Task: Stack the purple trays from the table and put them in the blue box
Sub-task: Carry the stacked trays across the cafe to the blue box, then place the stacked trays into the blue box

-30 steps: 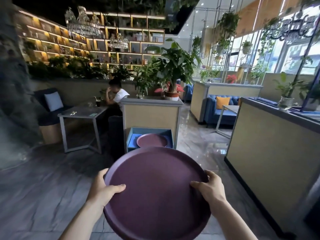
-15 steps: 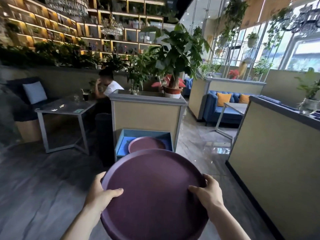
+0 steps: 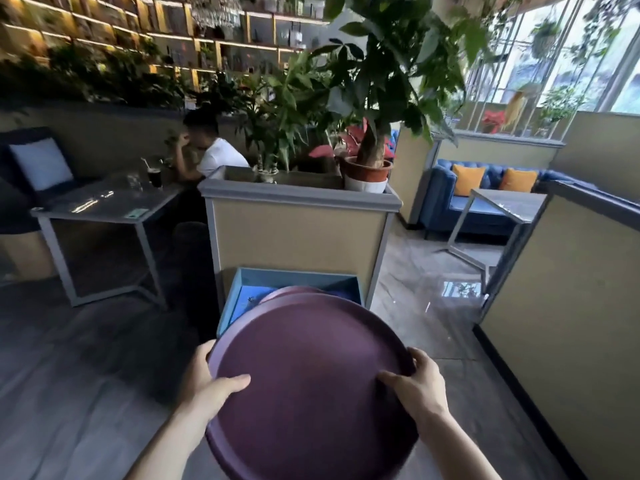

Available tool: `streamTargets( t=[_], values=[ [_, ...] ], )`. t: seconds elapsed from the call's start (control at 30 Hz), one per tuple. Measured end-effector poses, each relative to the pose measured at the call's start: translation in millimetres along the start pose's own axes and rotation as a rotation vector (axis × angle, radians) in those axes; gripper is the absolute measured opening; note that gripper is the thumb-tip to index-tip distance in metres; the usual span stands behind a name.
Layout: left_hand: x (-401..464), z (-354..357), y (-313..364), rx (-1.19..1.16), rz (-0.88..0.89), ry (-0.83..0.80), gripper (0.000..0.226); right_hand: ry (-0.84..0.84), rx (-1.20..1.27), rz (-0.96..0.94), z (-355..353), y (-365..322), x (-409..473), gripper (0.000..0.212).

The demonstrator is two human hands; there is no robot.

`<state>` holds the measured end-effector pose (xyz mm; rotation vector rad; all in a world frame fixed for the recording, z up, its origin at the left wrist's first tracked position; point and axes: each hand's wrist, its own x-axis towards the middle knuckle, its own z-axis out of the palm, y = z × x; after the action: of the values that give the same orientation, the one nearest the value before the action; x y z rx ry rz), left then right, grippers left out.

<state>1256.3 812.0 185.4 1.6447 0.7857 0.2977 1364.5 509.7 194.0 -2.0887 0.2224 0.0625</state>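
A round purple tray (image 3: 311, 382) fills the lower middle of the view, held level in front of me. My left hand (image 3: 207, 386) grips its left rim with the thumb on top. My right hand (image 3: 415, 386) grips its right rim the same way. Beyond the tray's far edge a blue box (image 3: 242, 289) stands on the floor against a beige planter. Another purple tray (image 3: 294, 292) lies inside the box, mostly hidden behind the tray I hold.
The beige planter partition (image 3: 298, 233) with potted plants stands just behind the box. A person sits at a grey table (image 3: 100, 209) to the left. A second beige partition (image 3: 561, 306) runs along the right, with a blue sofa (image 3: 478, 199) behind.
The box and planter have grown larger and nearer as I walked toward them. The held tray now covers most of the tray in the box. Both hands keep their grip.
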Motion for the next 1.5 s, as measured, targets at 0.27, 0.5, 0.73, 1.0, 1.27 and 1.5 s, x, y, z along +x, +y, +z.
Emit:
streamTargets(
  t=[0.27, 0.5, 0.73, 1.0, 1.27, 1.5],
  values=[
    [145, 72, 0, 0.093, -0.067, 0.074, 0.096, -0.073, -0.037, 0.040, 69, -8, 152, 0.067],
    [247, 131, -10, 0.168, -0.143, 0.123, 0.102, -0.175, -0.156, 0.100, 116, -8, 268, 0.068],
    [302, 160, -46, 0.269, -0.266, 0.147, 0.099, -0.255, -0.306, 0.151, 162, 6, 326, 0.065],
    [374, 177, -95, 0.346, -0.335, 0.123, 0.097, -0.326, -0.452, 0.213, 229, 31, 370, 0.058],
    [419, 193, -117, 0.441, -0.330, 0.135, 0.099, -0.276, -0.590, 0.284, 279, 39, 395, 0.080],
    [440, 207, -123, 0.575, -0.283, 0.156, 0.096, -0.273, -0.661, 0.347, 299, 37, 411, 0.060]
  ],
)
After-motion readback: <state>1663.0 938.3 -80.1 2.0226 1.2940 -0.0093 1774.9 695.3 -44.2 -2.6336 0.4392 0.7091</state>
